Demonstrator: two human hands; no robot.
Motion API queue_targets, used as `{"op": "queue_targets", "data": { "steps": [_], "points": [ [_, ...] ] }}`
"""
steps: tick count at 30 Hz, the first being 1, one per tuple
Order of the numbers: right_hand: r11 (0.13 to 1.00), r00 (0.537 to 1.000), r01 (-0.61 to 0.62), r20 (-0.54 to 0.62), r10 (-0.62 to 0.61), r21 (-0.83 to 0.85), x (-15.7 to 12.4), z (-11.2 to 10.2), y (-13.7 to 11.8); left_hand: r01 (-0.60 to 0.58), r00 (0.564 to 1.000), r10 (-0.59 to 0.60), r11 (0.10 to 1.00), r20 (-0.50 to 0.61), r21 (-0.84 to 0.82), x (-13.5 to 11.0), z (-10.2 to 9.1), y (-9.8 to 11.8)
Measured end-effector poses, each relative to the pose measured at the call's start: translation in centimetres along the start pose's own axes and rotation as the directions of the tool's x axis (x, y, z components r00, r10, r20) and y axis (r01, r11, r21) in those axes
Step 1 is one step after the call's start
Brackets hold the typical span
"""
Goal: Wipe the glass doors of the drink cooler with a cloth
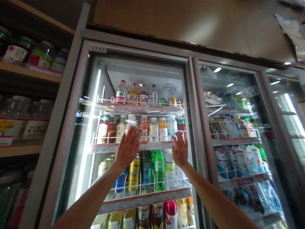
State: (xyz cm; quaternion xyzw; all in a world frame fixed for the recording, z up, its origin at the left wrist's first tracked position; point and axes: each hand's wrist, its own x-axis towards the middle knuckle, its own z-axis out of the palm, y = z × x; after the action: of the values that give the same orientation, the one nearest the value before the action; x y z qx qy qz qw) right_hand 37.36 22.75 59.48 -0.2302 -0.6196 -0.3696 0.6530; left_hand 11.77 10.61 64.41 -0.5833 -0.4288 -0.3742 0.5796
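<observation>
Both hands are raised in front of a glass fridge door (140,62), which carries reflections of lights and lettering. My left hand (128,147) is held up flat before the second shelf, its fingers stretched out and slightly blurred at the tips. To its right, my right hand (180,150) is also up, fingers a little spread, near the right side of the door. Neither hand holds anything I can see. Whether the palms touch the glass, I cannot tell. Behind the hands stand a green bottle (159,170), a gold can (134,173) and a bottle of orange drink (163,128).
Several bottles, such as a red-capped one (121,93), line the fridge's top shelf. A second glass door (228,95) with more drinks is on the right. At the left, wooden shelves (28,72) hold jars (41,55). A vertical door frame (198,127) divides the two doors.
</observation>
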Motion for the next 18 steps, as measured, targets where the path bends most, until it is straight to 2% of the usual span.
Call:
{"op": "queue_targets", "data": {
  "steps": [1,2,4,6,7,8,9,10,12,13,15,17,18],
  "points": [
    [1.0,1.0,0.003,-0.002,-0.003,0.005,0.0,0.0,0.0,-0.052,0.998,0.052,0.999,0.025,-0.008,0.2,0.2,0.3],
    [1.0,1.0,0.006,-0.005,-0.006,0.008,0.1,0.0,0.0,-0.04,0.999,0.04,0.999,0.024,-0.008,0.5,0.2,0.1],
    [1.0,1.0,0.008,-0.01,-0.008,0.013,0.1,0.0,0.0,0.153,0.986,-0.153,0.988,-0.064,0.004,1.2,-0.4,-1.4],
    [1.0,1.0,0.007,-0.009,-0.007,0.017,0.1,0.0,0.0,0.389,0.906,-0.386,0.921,-0.175,-0.018,2.1,-1.1,-3.1],
    [1.0,1.0,0.007,-0.008,-0.006,0.019,0.0,0.1,0.0,0.453,0.868,-0.451,0.891,-0.206,-0.038,2.5,-1.3,-3.6],
    [1.0,1.0,0.004,-0.009,-0.004,0.021,0.0,0.1,0.1,0.468,0.857,-0.468,0.882,-0.215,-0.055,2.8,-1.2,-3.7],
    [1.0,1.0,0.002,-0.008,-0.002,0.023,-0.1,0.1,0.1,0.435,0.875,-0.44,0.898,-0.204,-0.072,3.1,-0.8,-3.2],
    [1.0,1.0,-0.003,-0.007,0.003,0.026,-0.1,0.0,0.0,0.364,0.91,-0.375,0.927,-0.176,-0.09,3.3,-0.3,-2.2],
    [0.999,1.0,-0.016,-0.019,0.017,0.037,0.3,-0.3,-0.4,0.185,0.972,-0.203,0.972,-0.122,-0.144,3.5,1.3,0.7],
    [0.998,0.999,-0.021,-0.031,0.023,0.054,0.7,-0.4,-0.8,0.109,0.985,-0.131,0.978,-0.114,-0.177,3.6,2.1,2.3],
    [0.991,0.999,0.008,-0.039,-0.003,0.133,2.3,-0.7,-2.3,0.027,0.99,-0.06,0.97,-0.132,-0.24,4.0,3.5,5.1],
    [0.961,0.996,0.088,-0.007,-0.089,0.263,4.4,-0.5,-4.4,-0.02,0.987,-0.029,0.952,-0.155,-0.305,4.1,4.0,6.4],
    [0.938,0.99,0.123,0.021,-0.137,0.323,5.5,-0.3,-5.6,-0.042,0.989,-0.008,0.941,-0.147,-0.337,4.0,3.9,6.4]
  ]
}}
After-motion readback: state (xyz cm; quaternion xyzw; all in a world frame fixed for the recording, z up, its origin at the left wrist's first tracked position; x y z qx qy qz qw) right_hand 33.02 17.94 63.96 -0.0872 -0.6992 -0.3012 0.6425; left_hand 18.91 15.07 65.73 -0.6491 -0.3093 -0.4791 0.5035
